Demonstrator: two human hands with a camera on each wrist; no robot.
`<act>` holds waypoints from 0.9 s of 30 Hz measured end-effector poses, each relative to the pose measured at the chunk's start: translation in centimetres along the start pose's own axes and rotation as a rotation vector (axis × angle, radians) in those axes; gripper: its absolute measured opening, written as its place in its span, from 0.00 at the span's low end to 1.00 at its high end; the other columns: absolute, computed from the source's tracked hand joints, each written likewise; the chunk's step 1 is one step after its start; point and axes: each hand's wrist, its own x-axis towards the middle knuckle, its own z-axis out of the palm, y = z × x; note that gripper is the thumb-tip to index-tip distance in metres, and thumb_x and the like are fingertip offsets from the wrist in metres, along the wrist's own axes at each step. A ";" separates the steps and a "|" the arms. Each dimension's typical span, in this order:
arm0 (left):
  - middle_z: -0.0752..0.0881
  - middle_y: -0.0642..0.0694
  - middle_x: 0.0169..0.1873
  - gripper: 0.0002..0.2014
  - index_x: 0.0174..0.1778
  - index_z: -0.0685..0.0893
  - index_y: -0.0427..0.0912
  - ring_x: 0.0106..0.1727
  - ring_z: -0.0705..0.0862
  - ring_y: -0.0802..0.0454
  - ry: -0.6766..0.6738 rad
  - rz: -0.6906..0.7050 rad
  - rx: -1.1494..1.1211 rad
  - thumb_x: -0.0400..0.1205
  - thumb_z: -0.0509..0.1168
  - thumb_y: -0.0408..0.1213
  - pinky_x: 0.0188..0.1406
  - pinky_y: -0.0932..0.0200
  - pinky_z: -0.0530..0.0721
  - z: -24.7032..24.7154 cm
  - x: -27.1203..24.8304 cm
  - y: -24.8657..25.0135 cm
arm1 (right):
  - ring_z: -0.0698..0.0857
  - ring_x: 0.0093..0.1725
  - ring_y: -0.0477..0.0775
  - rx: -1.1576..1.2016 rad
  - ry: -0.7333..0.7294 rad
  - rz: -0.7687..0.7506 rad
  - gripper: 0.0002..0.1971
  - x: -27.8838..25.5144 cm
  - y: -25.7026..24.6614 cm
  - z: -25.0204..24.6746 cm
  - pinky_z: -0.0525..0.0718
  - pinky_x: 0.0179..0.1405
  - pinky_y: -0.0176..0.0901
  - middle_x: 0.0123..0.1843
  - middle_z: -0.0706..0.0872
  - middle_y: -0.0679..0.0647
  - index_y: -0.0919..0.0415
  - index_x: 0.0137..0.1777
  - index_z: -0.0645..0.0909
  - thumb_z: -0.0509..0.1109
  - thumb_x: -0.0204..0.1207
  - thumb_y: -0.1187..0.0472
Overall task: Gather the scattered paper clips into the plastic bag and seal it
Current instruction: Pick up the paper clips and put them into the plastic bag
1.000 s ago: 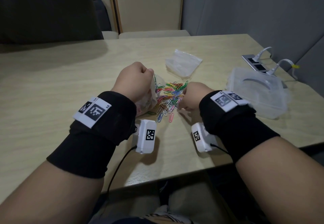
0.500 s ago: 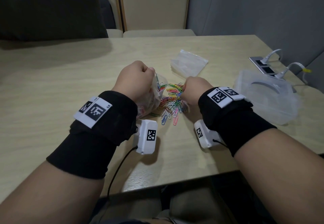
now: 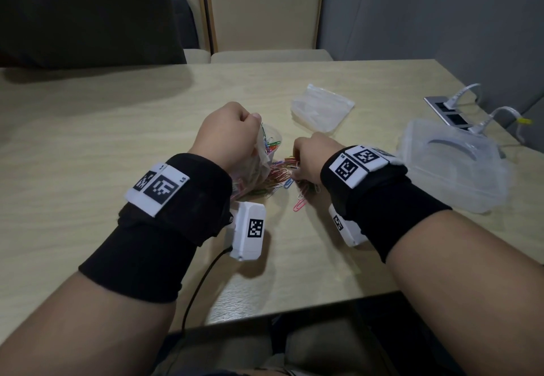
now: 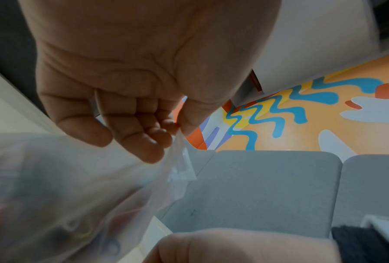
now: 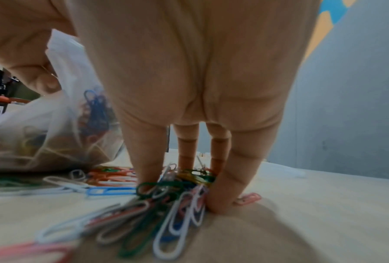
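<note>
My left hand (image 3: pixel 250 128) pinches the rim of the clear plastic bag (image 3: pixel 265 160) between thumb and fingertips (image 4: pixel 166 128) and holds it up, mouth toward the right. The bag (image 5: pixel 53 128) holds many coloured clips. A pile of coloured paper clips (image 3: pixel 279 173) lies on the table between my hands. My right hand (image 3: pixel 297 163) points down into that pile. Its thumb and fingers (image 5: pixel 224 186) stand on the table around a clump of clips (image 5: pixel 173 188) and pinch it. More clips (image 5: pixel 112 213) lie loose in front of it.
A pink clip (image 3: pixel 299 205) lies alone nearer to me. Spare clear bags (image 3: pixel 322 107) lie behind the pile. A clear plastic box (image 3: pixel 453 166) sits at the right, by a socket plate with white cables (image 3: pixel 447 110). Chairs (image 3: pixel 262 13) stand behind the table (image 3: pixel 88 140).
My right hand has shifted left onto the pile and closed its fingers around a clump of clips. My left hand keeps holding the bag in the same place.
</note>
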 end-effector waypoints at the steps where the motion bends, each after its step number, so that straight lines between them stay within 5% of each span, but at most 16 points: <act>1: 0.87 0.34 0.45 0.15 0.45 0.81 0.33 0.50 0.84 0.34 0.001 0.001 0.000 0.84 0.58 0.43 0.54 0.38 0.85 0.0 0.0 0.0 | 0.84 0.53 0.62 0.005 0.015 -0.004 0.20 0.0 0.0 0.0 0.78 0.42 0.45 0.61 0.79 0.60 0.58 0.65 0.77 0.73 0.76 0.55; 4: 0.88 0.34 0.45 0.15 0.45 0.81 0.33 0.50 0.84 0.34 0.002 0.008 -0.005 0.84 0.58 0.43 0.54 0.38 0.85 -0.1 0.0 -0.2 | 0.82 0.49 0.60 0.004 0.040 -0.025 0.14 0.3 0.1 0.2 0.77 0.42 0.44 0.58 0.84 0.60 0.60 0.62 0.80 0.69 0.77 0.65; 8: 0.88 0.35 0.45 0.13 0.43 0.80 0.37 0.51 0.85 0.34 0.003 0.007 -0.003 0.84 0.58 0.43 0.54 0.39 0.85 -0.2 0.0 -0.4 | 0.80 0.43 0.58 0.006 0.052 0.007 0.10 0.9 0.4 0.0 0.78 0.41 0.42 0.54 0.88 0.57 0.60 0.57 0.84 0.67 0.77 0.66; 14: 0.88 0.34 0.44 0.14 0.43 0.81 0.35 0.50 0.85 0.34 0.006 0.022 0.000 0.84 0.58 0.43 0.54 0.38 0.85 -0.1 0.0 -0.5 | 0.88 0.51 0.58 0.192 0.137 0.097 0.07 0.4 1.1 -1.1 0.84 0.49 0.43 0.51 0.91 0.55 0.61 0.49 0.89 0.69 0.78 0.62; 18: 0.88 0.35 0.43 0.14 0.44 0.81 0.35 0.46 0.85 0.35 0.009 0.026 0.010 0.85 0.58 0.43 0.52 0.41 0.85 0.0 0.1 -0.6 | 0.89 0.40 0.54 0.752 0.183 0.126 0.09 -1.1 1.1 -2.9 0.90 0.46 0.45 0.39 0.89 0.54 0.58 0.35 0.83 0.75 0.75 0.67; 22: 0.85 0.41 0.38 0.12 0.42 0.79 0.39 0.42 0.82 0.40 0.010 0.031 0.022 0.85 0.57 0.43 0.47 0.48 0.82 0.3 0.2 -0.6 | 0.84 0.35 0.52 1.518 0.110 0.051 0.08 -2.6 0.0 -4.4 0.90 0.35 0.38 0.39 0.84 0.59 0.65 0.41 0.81 0.71 0.75 0.77; 27: 0.80 0.48 0.33 0.11 0.43 0.79 0.40 0.42 0.80 0.42 0.002 0.035 0.016 0.85 0.58 0.43 0.45 0.49 0.81 0.6 0.1 -0.6 | 0.83 0.34 0.50 1.712 -0.091 -0.009 0.07 -3.5 -1.6 -5.0 0.89 0.28 0.32 0.38 0.82 0.58 0.66 0.42 0.79 0.68 0.78 0.76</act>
